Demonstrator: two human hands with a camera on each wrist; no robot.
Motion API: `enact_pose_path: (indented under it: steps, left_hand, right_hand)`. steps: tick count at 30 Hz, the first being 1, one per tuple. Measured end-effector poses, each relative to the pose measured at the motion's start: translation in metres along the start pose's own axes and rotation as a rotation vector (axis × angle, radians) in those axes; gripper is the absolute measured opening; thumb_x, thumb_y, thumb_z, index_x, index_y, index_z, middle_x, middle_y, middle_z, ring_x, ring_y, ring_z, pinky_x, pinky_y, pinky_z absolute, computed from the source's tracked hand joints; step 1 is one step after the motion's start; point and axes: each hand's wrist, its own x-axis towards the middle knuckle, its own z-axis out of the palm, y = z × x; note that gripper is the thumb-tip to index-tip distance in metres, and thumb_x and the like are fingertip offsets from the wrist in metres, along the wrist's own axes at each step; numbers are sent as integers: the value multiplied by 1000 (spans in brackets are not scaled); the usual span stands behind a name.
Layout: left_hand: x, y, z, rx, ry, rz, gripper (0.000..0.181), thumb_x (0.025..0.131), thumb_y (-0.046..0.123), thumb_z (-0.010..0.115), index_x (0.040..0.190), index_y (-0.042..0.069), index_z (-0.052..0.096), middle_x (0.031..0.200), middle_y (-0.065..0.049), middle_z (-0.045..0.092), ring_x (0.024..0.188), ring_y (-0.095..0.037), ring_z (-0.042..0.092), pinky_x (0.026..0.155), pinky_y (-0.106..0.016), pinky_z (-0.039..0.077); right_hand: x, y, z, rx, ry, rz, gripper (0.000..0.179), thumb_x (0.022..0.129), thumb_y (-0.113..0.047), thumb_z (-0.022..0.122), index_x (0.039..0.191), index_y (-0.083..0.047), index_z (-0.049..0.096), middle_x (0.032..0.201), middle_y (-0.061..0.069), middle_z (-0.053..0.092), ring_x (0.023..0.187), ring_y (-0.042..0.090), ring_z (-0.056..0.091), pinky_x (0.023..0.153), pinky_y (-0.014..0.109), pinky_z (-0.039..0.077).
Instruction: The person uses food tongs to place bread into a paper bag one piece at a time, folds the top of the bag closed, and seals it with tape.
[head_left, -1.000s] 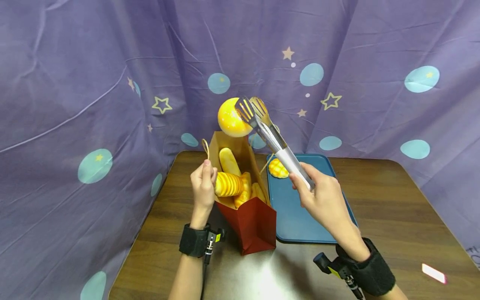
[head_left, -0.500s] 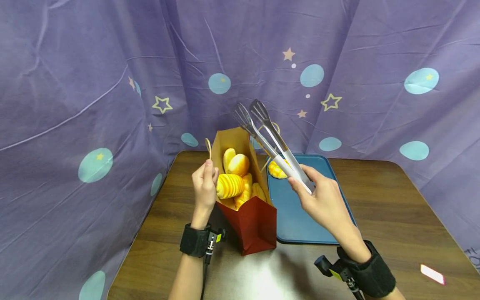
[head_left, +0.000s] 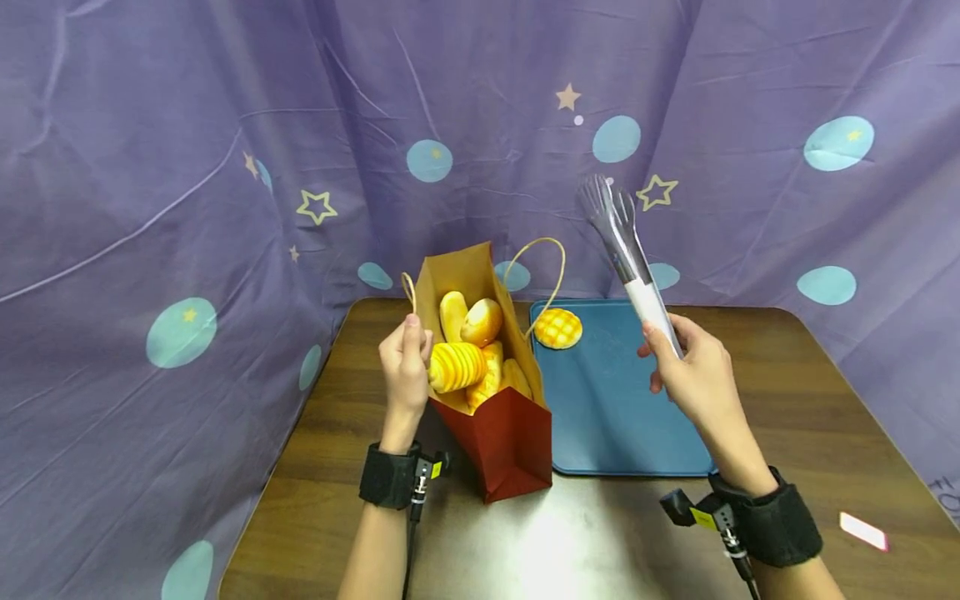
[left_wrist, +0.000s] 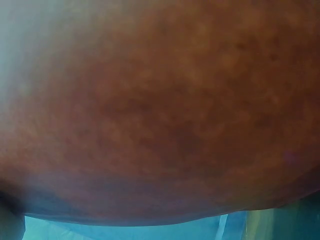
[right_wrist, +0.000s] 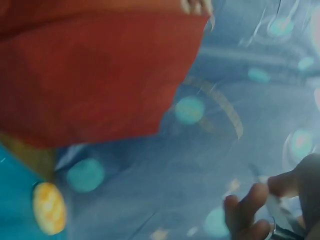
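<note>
At the left rim of a red paper bag (head_left: 517,454), my left hand (head_left: 405,367) pinches one cord handle. Inside lie a shiny round bun (head_left: 482,322), a long pale roll (head_left: 452,315), a ridged roll (head_left: 457,367) and other bread pieces partly covered. My right hand (head_left: 697,375) grips metal tongs (head_left: 647,302) by their pale handle, heads raised and close together with nothing between them. Below and left of the tongs, a round criss-cross bun (head_left: 558,328) sits on a blue tray (head_left: 622,425). A blurred brown-red surface fills most of the left wrist view.
The tray lies just right of the bag on a wooden table (head_left: 780,392). The bag's other handle (head_left: 561,258) loops up over the tray's far left corner. A small white-and-pink object (head_left: 862,531) lies far right. A purple curtain (head_left: 480,100) hangs behind.
The round bun, first held in the tongs above the bag, dropped into it as the tongs opened. My right hand then moved right with the tongs, whose heads came together. My left hand stayed.
</note>
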Motion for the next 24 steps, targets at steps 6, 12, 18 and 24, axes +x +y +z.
enact_pose_path:
  steps: [6,12,18,24]
  left_hand:
    - [2,2,0,12,6,-4,51,107,19,39,61,2,24,49,1,19,42,-10,15,40,-24,9]
    - [3,1,1,20,4,0,52,107,20,39,61,2,24,49,1,19,42,-10,15,40,-24,9]
    - [0,1,-1,36,6,-9,52,108,21,40,61,3,24,49,2,20,42,-10,14,38,-23,9]
    - [0,2,0,43,4,-8,51,107,20,39,62,3,24,49,0,19,42,-10,14,37,-23,9]
  right_hand:
    - [11,57,13,-49,-235,250,58,105,-49,46,116,6,59,83,10,69,53,18,63,41,31,45]
    - [13,94,35,-68,-351,336,57,105,-46,48,119,10,56,85,12,68,60,24,68,43,33,47]
    - [8,108,50,-70,-404,376,53,105,-41,51,114,11,58,85,18,67,58,22,67,43,32,46]
    - [5,110,59,-106,-398,379,51,103,-40,53,111,10,57,81,18,68,55,23,67,42,29,45]
